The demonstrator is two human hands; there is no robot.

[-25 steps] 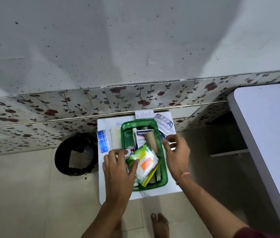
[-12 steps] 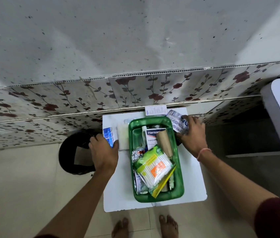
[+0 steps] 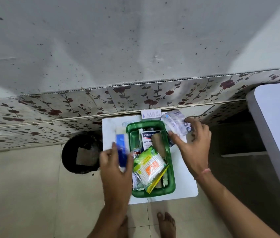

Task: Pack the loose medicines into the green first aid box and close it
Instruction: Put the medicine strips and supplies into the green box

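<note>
The open green first aid box (image 3: 171,170) stands on a small white table (image 3: 184,182). It holds a Hansaplast pack (image 3: 148,139), a brown roll (image 3: 159,146), a cotton bud packet (image 3: 148,166) and other items. My left hand (image 3: 115,170) is just left of the box and grips a blue medicine packet (image 3: 121,151), blurred by motion. My right hand (image 3: 193,146) is at the box's far right corner, holding silver blister strips (image 3: 175,124) above the table.
A white leaflet (image 3: 151,113) lies at the table's far edge against the floral wall panel. A black bin (image 3: 82,153) stands on the floor left of the table. A grey table (image 3: 278,127) fills the right side. My bare feet (image 3: 166,224) are below.
My left hand has lifted the blue packet off the table and moved it toward the box. My right hand has picked up the blister strips at the far right corner.
</note>
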